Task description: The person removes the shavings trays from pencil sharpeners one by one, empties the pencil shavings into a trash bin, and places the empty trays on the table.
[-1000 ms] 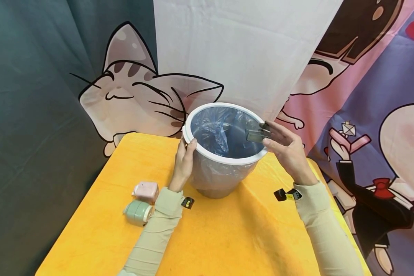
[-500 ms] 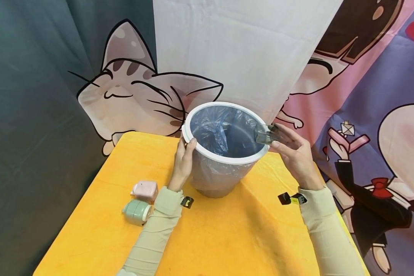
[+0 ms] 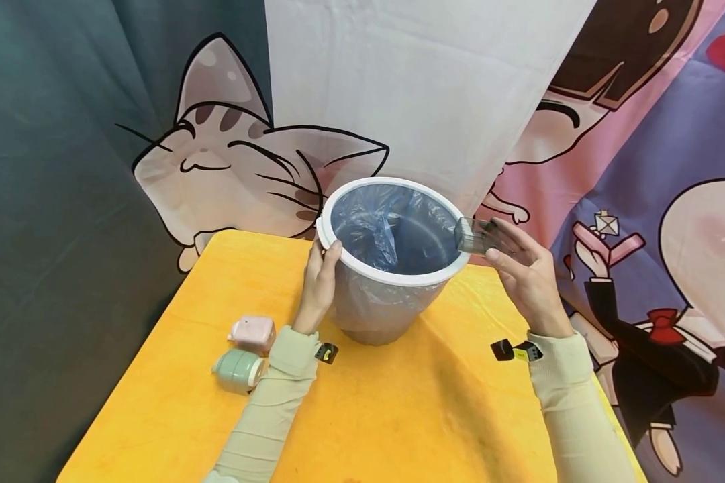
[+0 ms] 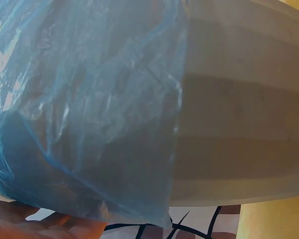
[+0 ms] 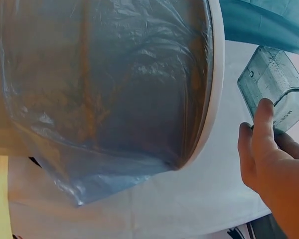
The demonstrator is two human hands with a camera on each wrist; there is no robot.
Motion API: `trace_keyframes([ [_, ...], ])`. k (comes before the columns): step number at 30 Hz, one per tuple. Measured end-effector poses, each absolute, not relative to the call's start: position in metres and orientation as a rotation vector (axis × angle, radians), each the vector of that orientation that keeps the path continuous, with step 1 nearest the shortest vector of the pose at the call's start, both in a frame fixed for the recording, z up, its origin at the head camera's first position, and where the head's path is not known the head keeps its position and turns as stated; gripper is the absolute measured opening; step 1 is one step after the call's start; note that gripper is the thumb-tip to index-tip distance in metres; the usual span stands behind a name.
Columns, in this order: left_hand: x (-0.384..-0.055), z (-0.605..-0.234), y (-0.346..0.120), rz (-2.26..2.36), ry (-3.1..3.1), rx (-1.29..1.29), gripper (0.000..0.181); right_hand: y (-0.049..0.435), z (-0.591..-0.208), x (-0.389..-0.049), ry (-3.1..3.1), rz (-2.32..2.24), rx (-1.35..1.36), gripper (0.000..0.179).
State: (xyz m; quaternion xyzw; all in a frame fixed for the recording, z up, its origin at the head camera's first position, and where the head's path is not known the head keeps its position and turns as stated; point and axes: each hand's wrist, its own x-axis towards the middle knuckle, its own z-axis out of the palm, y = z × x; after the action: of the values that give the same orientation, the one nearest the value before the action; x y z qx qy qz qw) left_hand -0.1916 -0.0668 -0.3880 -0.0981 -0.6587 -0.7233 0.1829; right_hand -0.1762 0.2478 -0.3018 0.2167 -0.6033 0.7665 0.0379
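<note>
A trash can with a white rim stands on the yellow cloth, lined with a thin bluish plastic bag folded over its edge. My left hand grips the rim at the left, thumb on top and fingers down the outside. Between the thumb and fingers of my right hand is a small see-through grey box-shaped container, tilted, overlapping the right side of the rim in the head view. Small lettering shows on the container in the right wrist view.
A pink bottle-like item and a green one with a white end lie on the yellow cloth, left of the can and close to my left forearm. Behind the table hangs a printed cartoon curtain.
My right hand has moved to the right with the see-through container, from above the can's opening to its right rim. The left hand keeps its grip on the rim.
</note>
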Motion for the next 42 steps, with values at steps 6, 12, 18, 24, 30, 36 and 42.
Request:
trace_keyframes([
  [6,-0.197,-0.397,-0.066,-1.996,-1.858,-0.263,0.059,0.255,-0.305,-0.174,-1.807,2.387,0.635,0.054],
  [12,-0.194,-0.392,-0.068,-2.027,-1.867,-0.259,0.057,0.263,-0.309,-0.173,-1.788,2.395,0.65,0.054],
  [18,-0.178,-0.372,-0.068,-2.024,-1.882,-0.267,0.057,0.272,-0.316,-0.171,-1.736,2.446,0.658,0.055],
  [24,-0.174,-0.366,-0.067,-2.01,-1.886,-0.273,0.057,0.278,-0.322,-0.171,-1.671,2.499,0.664,0.054],
  [30,-0.175,-0.368,-0.067,-2.024,-1.875,-0.275,0.058,0.281,-0.325,-0.169,-1.707,2.477,0.643,0.054],
  [36,-0.176,-0.367,-0.066,-2.015,-1.879,-0.273,0.058,0.283,-0.329,-0.167,-1.719,2.481,0.617,0.054],
  [42,-0.175,-0.366,-0.066,-2.002,-1.9,-0.278,0.061,0.285,-0.335,-0.166,-1.687,2.502,0.613,0.054],
])
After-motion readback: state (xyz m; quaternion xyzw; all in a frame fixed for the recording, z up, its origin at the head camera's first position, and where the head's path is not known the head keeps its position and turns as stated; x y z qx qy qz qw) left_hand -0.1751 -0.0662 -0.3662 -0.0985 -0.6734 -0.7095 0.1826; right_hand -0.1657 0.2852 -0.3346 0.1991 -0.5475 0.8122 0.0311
